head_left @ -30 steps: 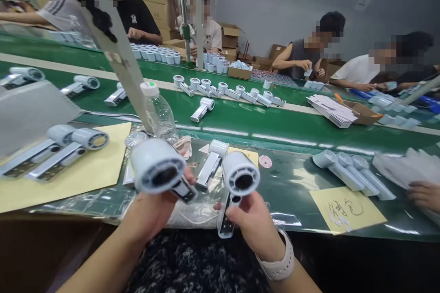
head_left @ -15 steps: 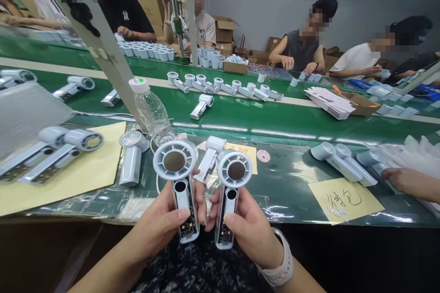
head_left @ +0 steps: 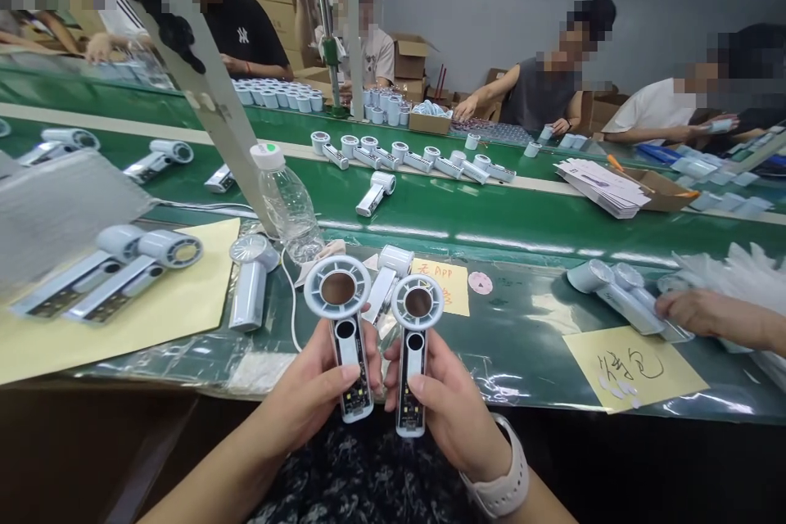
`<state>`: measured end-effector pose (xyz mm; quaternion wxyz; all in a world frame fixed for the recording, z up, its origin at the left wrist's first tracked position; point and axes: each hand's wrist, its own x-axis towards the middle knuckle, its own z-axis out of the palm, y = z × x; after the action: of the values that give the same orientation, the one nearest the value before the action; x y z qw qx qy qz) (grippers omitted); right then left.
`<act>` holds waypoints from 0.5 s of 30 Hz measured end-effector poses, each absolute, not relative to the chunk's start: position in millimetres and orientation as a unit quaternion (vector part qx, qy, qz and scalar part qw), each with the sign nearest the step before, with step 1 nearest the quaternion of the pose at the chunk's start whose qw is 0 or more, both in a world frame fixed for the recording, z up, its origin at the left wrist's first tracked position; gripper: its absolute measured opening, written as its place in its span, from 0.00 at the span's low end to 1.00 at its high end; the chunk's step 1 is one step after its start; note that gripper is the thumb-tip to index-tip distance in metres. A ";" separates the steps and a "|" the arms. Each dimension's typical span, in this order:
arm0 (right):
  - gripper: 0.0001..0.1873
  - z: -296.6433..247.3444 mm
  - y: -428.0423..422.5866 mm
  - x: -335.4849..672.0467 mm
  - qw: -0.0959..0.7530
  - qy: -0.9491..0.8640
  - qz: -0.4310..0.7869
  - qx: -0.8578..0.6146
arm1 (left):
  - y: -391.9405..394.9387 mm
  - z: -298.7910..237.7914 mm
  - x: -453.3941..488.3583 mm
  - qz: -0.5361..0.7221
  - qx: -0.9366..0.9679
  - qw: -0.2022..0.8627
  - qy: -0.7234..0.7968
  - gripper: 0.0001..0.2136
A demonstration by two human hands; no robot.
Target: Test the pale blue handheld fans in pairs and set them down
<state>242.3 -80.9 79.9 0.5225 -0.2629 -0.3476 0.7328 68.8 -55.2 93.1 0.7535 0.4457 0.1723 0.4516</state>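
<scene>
Seated at the bench, both hands low over the lap. L hand (head_left: pixel 300 393) closed round the handle of a white handheld fan (head_left: pixel 347 348); R hand (head_left: pixel 448 405) closed round a 2nd fan (head_left: pixel 411 360). Both grips firm: fingers wrap behind, thumbs (head_left: pixel 342 374) lie across the front. Fans upright, side by side, near but not touching, ring heads (head_left: pixel 320 286) up and facing the wearer. White watch band (head_left: pixel 497 491) on R wrist.

Lower handles see-through, small circuit board (head_left: pixel 357 401) visible just below the thumbs.

Handling notes: holding low on the handle leaves rings and front faces unblocked, so both can be looked over together. Better to keep thumbs off the board and keep the two heads apart to avoid knocks.

Nearby: another fan (head_left: pixel 386 278) lies just behind the hands by a yellow note (head_left: pixel 440 286); one more (head_left: pixel 249 286) lies to the L, white cable (head_left: pixel 291 319) beside it. Water bottle (head_left: pixel 287 205) stands further back — 2 fans (head_left: pixel 110 274) on a yellow sheet (head_left: pixel 190 303) at far L. At R, a co-worker's hand (head_left: pixel 706 313) rests at a cluster of fans (head_left: pixel 620 295). Rows of fans (head_left: pixel 411 160) sit on the green belt (head_left: pixel 454 213) beyond.
</scene>
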 end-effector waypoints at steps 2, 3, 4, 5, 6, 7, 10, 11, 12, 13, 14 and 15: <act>0.22 81.0 -80.6 242.7 0.522 -0.341 0.736 -0.264 | -54.2 90.9 69.2 0.459 0.438 0.755 0.165 0.12; 0.21 81.2 -80.4 243.0 0.524 -0.339 0.735 -0.264 | -53.9 90.3 69.1 0.464 0.435 0.752 0.173 0.12; 0.20 81.1 -80.4 243.3 0.527 -0.340 0.733 -0.264 | -53.9 89.9 68.9 0.467 0.433 0.748 0.188 0.13; 0.20 80.8 -80.4 243.6 0.529 -0.344 0.730 -0.263 | -54.2 89.8 68.6 0.469 0.432 0.743 0.204 0.14; 0.19 80.5 -80.5 243.8 0.529 -0.350 0.728 -0.262 | -54.6 89.9 68.1 0.471 0.432 0.739 0.215 0.15; 0.20 80.2 -80.6 243.8 0.529 -0.355 0.726 -0.260 | -55.2 90.2 67.7 0.472 0.433 0.736 0.219 0.16; 0.21 80.0 -81.3 243.7 0.529 -0.365 0.720 -0.261 | -56.4 90.6 67.2 0.469 0.444 0.733 0.214 0.17; 0.20 80.1 -81.5 243.6 0.531 -0.364 0.718 -0.264 | -56.4 90.2 67.3 0.466 0.446 0.732 0.218 0.17; 0.20 80.2 -81.6 243.4 0.534 -0.362 0.716 -0.269 | -56.2 89.6 67.6 0.464 0.446 0.731 0.226 0.16; 0.20 80.1 -81.7 243.3 0.536 -0.357 0.715 -0.273 | -55.8 88.7 68.0 0.466 0.441 0.729 0.238 0.16; 0.19 79.9 -81.8 243.0 0.536 -0.351 0.717 -0.276 | -55.4 87.8 68.4 0.473 0.431 0.726 0.250 0.16; 0.18 79.4 -81.8 242.8 0.535 -0.343 0.719 -0.279 | -55.0 87.1 68.7 0.483 0.420 0.722 0.263 0.16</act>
<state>242.8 -81.8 79.4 0.5355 -0.2792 -0.3435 0.7193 68.7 -55.0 87.1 0.7218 0.4203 0.2626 0.4830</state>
